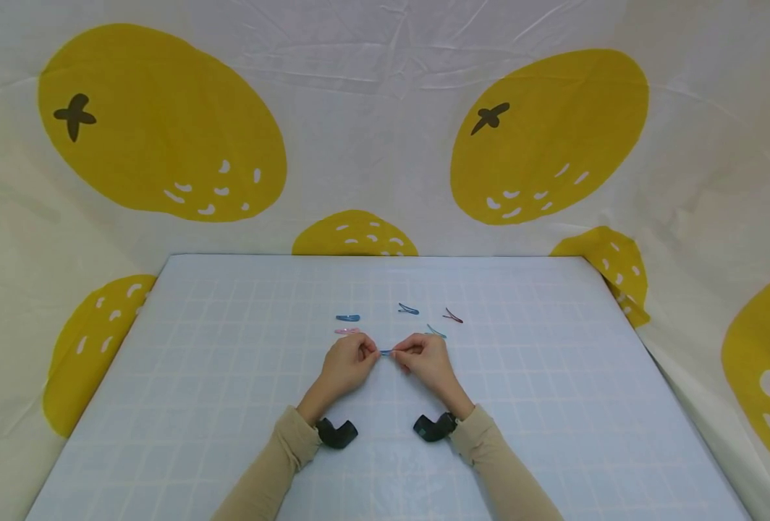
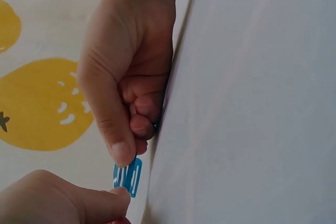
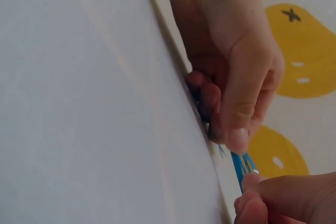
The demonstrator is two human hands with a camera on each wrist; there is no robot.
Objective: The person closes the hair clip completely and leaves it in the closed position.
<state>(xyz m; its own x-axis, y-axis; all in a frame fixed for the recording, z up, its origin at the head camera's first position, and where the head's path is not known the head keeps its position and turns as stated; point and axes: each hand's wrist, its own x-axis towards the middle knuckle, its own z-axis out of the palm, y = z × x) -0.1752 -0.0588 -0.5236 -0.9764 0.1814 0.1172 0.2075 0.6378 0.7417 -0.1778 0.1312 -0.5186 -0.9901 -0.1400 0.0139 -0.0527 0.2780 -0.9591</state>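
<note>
Between my two hands is a small blue snap hair clip, held low over the middle of the table. My left hand pinches one end with thumb and fingers; my right hand pinches the other. Up close in the left wrist view, slots show in the blue clip, its ends hidden under the fingertips. Just beyond my left hand lie a pink clip and a blue clip, both flat. A teal clip lies by my right knuckles, its arms spread.
Farther back on the white gridded table lie another blue clip and a dark red clip, both spread apart. A cloth printed with yellow fruit hangs behind the table. Black wrist cameras sit at both cuffs.
</note>
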